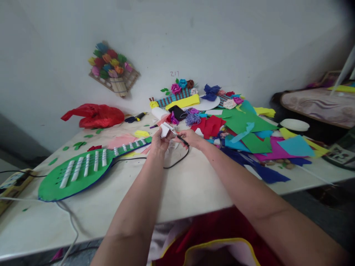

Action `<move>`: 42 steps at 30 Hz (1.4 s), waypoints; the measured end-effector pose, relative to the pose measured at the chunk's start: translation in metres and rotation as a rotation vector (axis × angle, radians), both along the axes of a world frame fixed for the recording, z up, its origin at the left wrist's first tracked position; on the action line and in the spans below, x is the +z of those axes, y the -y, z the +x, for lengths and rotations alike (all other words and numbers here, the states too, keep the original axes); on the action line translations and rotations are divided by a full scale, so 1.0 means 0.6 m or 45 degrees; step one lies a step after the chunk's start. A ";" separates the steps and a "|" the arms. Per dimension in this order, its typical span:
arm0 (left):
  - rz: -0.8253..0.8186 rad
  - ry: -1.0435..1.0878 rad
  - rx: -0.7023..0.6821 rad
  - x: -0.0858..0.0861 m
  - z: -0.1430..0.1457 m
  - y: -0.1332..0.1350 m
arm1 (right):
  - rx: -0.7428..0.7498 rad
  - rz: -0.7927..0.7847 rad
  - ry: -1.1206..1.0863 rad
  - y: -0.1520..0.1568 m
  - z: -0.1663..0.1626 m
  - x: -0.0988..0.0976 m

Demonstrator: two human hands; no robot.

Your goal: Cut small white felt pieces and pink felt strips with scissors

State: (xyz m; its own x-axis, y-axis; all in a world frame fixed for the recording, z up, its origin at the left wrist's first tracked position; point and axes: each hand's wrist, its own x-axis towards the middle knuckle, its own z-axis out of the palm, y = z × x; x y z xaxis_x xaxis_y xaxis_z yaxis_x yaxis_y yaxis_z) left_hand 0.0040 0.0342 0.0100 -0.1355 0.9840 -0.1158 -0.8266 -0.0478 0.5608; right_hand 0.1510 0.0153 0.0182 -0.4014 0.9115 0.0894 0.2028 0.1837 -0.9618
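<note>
My left hand (158, 142) holds a small folded white paper piece (165, 130) above the white table (191, 184). My right hand (190, 138) grips a black corded tool (181, 139), likely a glue gun, whose tip touches the white piece. Its black cord (177, 162) loops across the table below both hands. A green paper guitar (83, 170) with white strips lies just left of my left hand.
Several coloured paper sheets (249, 136) cover the table's right side. Paper flowers (183, 87) and a yellow roll sit at the back by the wall. A red plastic bag (95, 115) lies at the back left. A power strip (12, 181) sits far left.
</note>
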 end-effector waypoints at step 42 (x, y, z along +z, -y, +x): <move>0.117 -0.019 -0.148 0.001 0.038 0.028 | -0.138 0.023 -0.515 -0.001 -0.010 0.005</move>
